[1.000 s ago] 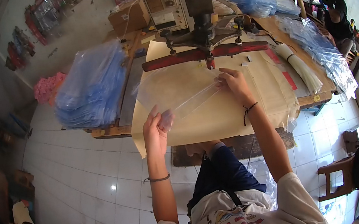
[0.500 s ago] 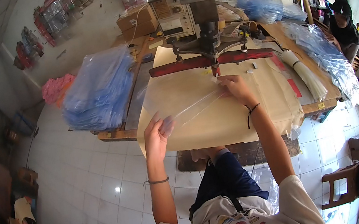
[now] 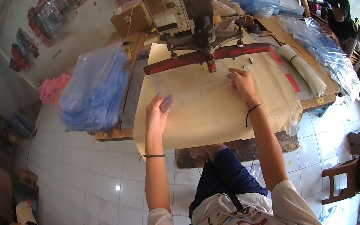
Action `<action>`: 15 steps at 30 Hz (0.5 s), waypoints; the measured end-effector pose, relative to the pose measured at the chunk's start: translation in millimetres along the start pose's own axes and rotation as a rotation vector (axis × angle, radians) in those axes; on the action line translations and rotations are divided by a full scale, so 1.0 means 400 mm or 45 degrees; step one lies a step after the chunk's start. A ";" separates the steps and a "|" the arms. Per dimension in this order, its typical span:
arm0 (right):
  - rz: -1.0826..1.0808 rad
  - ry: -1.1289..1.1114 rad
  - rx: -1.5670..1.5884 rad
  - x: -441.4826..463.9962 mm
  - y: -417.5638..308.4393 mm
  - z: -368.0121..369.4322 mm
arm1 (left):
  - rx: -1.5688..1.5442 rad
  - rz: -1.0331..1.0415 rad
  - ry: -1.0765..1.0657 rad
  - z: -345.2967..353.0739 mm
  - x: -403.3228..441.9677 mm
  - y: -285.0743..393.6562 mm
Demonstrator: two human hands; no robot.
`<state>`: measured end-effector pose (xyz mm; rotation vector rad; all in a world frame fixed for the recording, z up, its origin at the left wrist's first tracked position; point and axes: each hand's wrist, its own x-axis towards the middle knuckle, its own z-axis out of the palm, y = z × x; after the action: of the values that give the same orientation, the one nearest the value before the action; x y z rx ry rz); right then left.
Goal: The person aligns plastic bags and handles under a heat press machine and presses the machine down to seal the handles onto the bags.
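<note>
A clear plastic sheet (image 3: 195, 90) is stretched between my two hands, low over the brown paper (image 3: 212, 124) on the table. My left hand (image 3: 157, 111) pinches its left end between thumb and fingers. At the other end, my right hand (image 3: 243, 84) grips the sheet's right edge with bent fingers. Just beyond both hands hangs the long red bar (image 3: 177, 62) of a press, on a black metal bracket (image 3: 207, 37). The sheet's far edge is hard to make out near the bar.
A tall pile of bluish plastic sheets (image 3: 94, 90) lies on the left. Along the right are a tied bundle of pale strips (image 3: 302, 69) and more plastic sheets (image 3: 326, 56). A control box (image 3: 169, 15) stands behind the press. Another person (image 3: 341, 16) is at the far right.
My right hand has moved away from the bar, slightly to the right. My left hand has moved up and a little to the right, and the sheet now lies more level between them.
</note>
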<state>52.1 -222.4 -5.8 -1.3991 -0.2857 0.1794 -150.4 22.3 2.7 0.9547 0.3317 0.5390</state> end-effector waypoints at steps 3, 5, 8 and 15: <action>-0.031 0.079 -0.007 -0.007 -0.005 -0.003 | 0.045 -0.013 0.013 0.016 0.038 0.001; -0.054 0.127 -0.014 -0.010 -0.004 -0.011 | 0.061 -0.022 -0.036 0.027 0.065 -0.002; -0.086 0.189 -0.027 -0.011 0.000 -0.023 | 0.107 -0.041 -0.049 0.056 0.092 -0.001; -0.144 0.372 -0.014 -0.004 0.003 -0.065 | 0.247 -0.063 -0.068 0.114 0.153 -0.034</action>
<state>58.3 -247.2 -10.7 -1.3950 -0.1228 -0.1196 -73.8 19.9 14.2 1.1430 0.3635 0.4408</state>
